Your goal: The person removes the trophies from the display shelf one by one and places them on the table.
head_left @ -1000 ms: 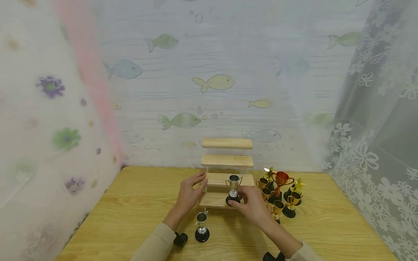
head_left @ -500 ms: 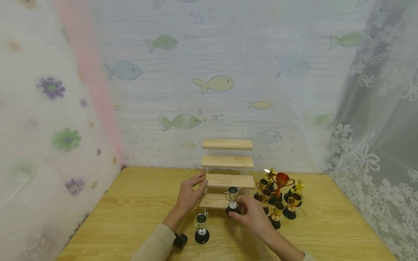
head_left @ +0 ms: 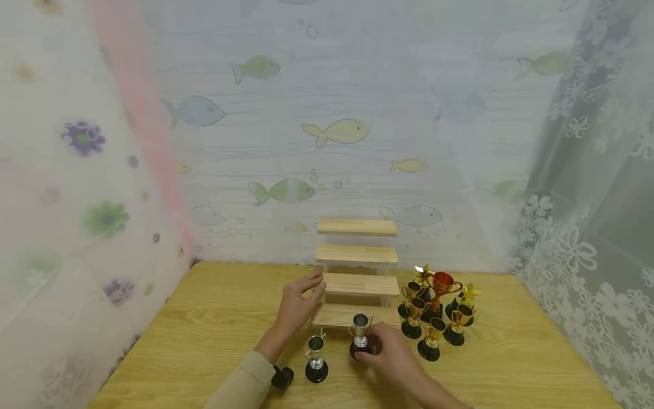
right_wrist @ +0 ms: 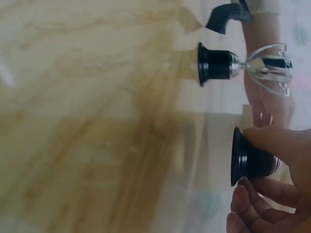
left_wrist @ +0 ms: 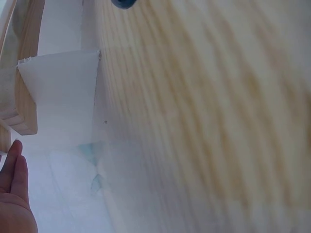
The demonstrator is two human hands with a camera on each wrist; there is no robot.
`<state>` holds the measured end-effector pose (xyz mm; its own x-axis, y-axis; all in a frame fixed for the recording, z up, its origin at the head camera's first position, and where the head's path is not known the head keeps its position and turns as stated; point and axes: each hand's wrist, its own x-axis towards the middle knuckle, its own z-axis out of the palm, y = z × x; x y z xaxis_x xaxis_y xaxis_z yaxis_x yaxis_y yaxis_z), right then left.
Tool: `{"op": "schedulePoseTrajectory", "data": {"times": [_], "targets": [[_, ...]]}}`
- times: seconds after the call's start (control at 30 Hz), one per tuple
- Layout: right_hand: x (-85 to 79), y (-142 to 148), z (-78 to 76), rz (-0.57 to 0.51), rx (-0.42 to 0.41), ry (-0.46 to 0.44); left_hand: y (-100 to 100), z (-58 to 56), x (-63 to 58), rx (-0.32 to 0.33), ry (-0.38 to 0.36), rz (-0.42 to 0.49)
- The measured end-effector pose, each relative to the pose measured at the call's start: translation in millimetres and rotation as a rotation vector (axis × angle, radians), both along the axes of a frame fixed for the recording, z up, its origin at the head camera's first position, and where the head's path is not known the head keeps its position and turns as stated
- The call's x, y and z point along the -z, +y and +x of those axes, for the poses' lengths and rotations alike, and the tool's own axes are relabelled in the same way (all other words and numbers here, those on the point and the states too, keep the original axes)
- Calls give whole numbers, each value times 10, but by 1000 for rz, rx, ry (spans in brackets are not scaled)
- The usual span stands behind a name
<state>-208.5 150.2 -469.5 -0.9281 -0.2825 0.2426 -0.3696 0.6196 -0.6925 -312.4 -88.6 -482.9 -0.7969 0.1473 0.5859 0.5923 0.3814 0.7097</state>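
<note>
My right hand [head_left: 392, 351] grips a small silver trophy cup [head_left: 360, 328] by its black base, just in front of the stand's lowest step. In the right wrist view, thumb and fingers pinch that black base [right_wrist: 252, 158]; whether it touches the table cannot be told. A second silver trophy [head_left: 316, 359] stands upright to its left. At the left side of the wooden step stand [head_left: 360, 283], my left hand [head_left: 298, 301] touches a step's end with its fingers extended. The left wrist view catches part of this hand [left_wrist: 15, 199] beside the step edges.
Several gold trophies, such as this gold cup [head_left: 430, 339], cluster right of the stand. Among them is a larger red cup [head_left: 441, 282]. A black object [head_left: 283, 376] is beside my left wrist. Fish-patterned cloth [head_left: 332, 130] hangs behind the wooden table [head_left: 204, 329].
My right hand has drawn the silver trophy from over the lower steps down and toward me, to the front of the stand. The left hand has stayed on the stand.
</note>
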Motion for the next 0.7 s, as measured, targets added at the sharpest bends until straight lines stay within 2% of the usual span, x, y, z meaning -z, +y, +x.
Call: {"op": "schedulePoseTrajectory", "data": {"times": [0.37,0.7], "targets": [[121,-2,14,-3,-101,-51,-1,7,-25,-4,-24,-10],[200,56,44,-54,-176,-161,0,43,-78,-19,-40,-30]]}}
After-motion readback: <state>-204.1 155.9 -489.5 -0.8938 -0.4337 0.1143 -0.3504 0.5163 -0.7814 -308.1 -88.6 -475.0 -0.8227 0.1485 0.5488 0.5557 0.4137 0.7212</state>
